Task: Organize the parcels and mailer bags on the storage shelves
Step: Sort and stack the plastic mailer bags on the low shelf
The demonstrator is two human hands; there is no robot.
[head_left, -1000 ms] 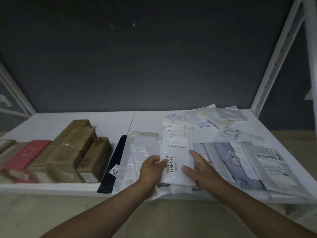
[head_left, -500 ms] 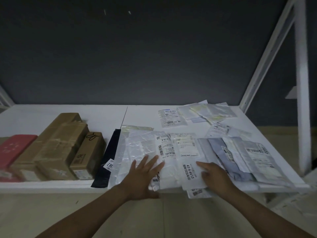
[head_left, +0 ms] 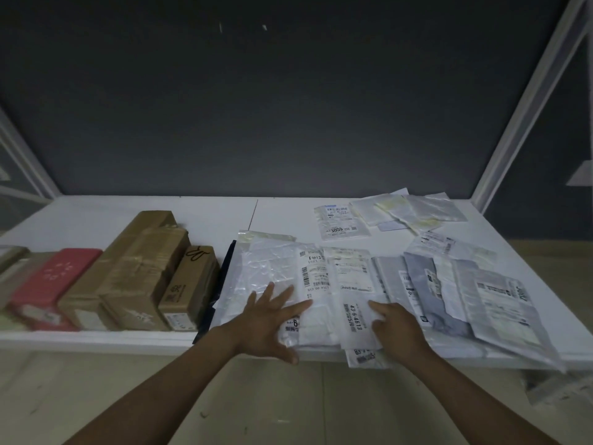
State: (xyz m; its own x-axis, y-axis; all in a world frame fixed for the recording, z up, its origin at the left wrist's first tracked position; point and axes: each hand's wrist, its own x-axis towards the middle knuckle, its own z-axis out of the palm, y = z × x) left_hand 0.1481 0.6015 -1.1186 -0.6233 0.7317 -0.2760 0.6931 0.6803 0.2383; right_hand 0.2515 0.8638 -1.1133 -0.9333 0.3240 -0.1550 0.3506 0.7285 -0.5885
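Observation:
A white shelf (head_left: 205, 216) carries a spread of flat mailer bags. My left hand (head_left: 269, 322) lies flat with spread fingers on a clear bubble-wrap mailer (head_left: 272, 271) at the shelf's front. My right hand (head_left: 394, 326) rests on a white mailer labelled 43-6-4613 (head_left: 353, 297), its index finger stretched over the label and the other fingers loosely bent. Grey and white mailers (head_left: 449, 293) overlap to the right. Smaller mailers (head_left: 341, 221) and clear bags (head_left: 414, 210) lie at the back right.
Brown cardboard boxes (head_left: 141, 268) and a red box (head_left: 51, 281) stand in a row on the left half. A dark flat bag (head_left: 219, 284) sits between boxes and mailers. A white upright (head_left: 526, 107) rises at the back right. A dark wall closes the back.
The white mailer that both hands held up a second ago now lies flat on the pile. My left hand has opened onto the bubble-wrap mailer; my right hand stays on the white one.

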